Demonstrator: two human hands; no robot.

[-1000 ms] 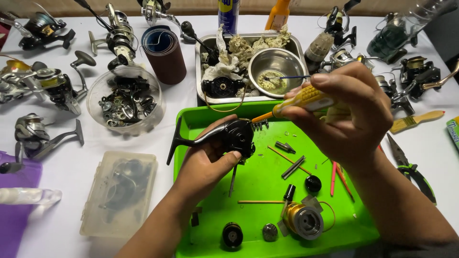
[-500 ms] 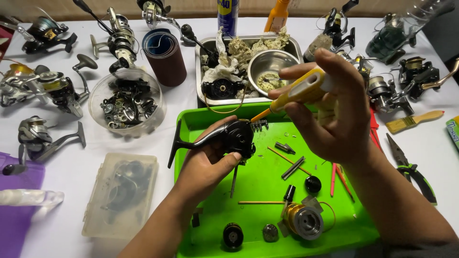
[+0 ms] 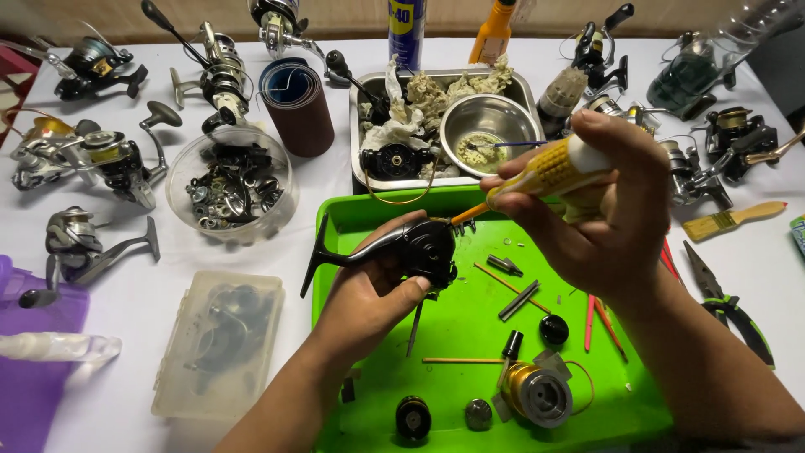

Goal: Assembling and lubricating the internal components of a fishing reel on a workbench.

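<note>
My left hand [image 3: 369, 294] grips a black fishing reel body [image 3: 402, 247] over the left part of a green tray [image 3: 335, 222]. My right hand [image 3: 599, 205] holds a yellow-handled screwdriver [image 3: 549, 168], its orange tip touching the top of the reel body. Loose on the tray lie a gold spool [image 3: 537, 394], a black knob [image 3: 553, 329], small pins and a round black part [image 3: 412, 417].
A steel pan [image 3: 369, 180] with rags and a steel bowl [image 3: 490, 126] sits behind the tray. A clear bowl of parts [image 3: 228, 186], a brown sandpaper roll [image 3: 295, 105], a plastic box [image 3: 220, 344], pliers [image 3: 729, 306], a brush [image 3: 734, 220] and several reels surround it.
My right hand has tilted and turned the screwdriver slightly, keeping its tip on the reel body. My left hand still holds the reel in the same place.
</note>
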